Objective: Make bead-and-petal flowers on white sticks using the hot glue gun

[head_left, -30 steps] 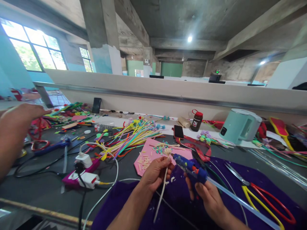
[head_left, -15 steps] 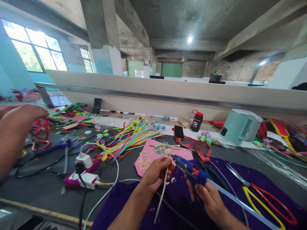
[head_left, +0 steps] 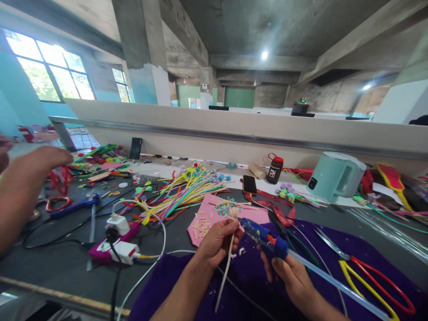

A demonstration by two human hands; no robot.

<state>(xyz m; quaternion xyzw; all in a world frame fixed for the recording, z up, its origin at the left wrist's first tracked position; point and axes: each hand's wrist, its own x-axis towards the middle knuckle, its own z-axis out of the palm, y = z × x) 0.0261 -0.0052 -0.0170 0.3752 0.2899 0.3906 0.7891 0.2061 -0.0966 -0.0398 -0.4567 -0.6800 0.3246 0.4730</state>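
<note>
Between the thumb and fingers of my left hand [head_left: 219,240] is a cream pipe-cleaner stem [head_left: 224,278], its lower end hanging down and a small cream tuft [head_left: 233,212] at its top. My right hand [head_left: 294,276] grips a blue glue gun [head_left: 262,234], whose nozzle points left at the tuft, touching or very near it. A long clear glue stick [head_left: 327,278] sticks out of the gun's back end. Beneath and beyond my hands lies a pink board [head_left: 209,207] with short cream pieces [head_left: 201,226] and small teal and purple bits on it.
Purple cloth [head_left: 264,285] covers the near table, with red-and-yellow-handled scissors [head_left: 354,261] on it. A power strip [head_left: 100,250] with cables lies left. Coloured pipe cleaners [head_left: 187,191], a phone [head_left: 249,185], a bottle [head_left: 274,169] and a kettle [head_left: 334,176] stand behind. Another person's arm [head_left: 23,187] reaches in at left.
My hands, the stem and the glue gun stay almost still. The other person's hand at left has shifted slightly right.
</note>
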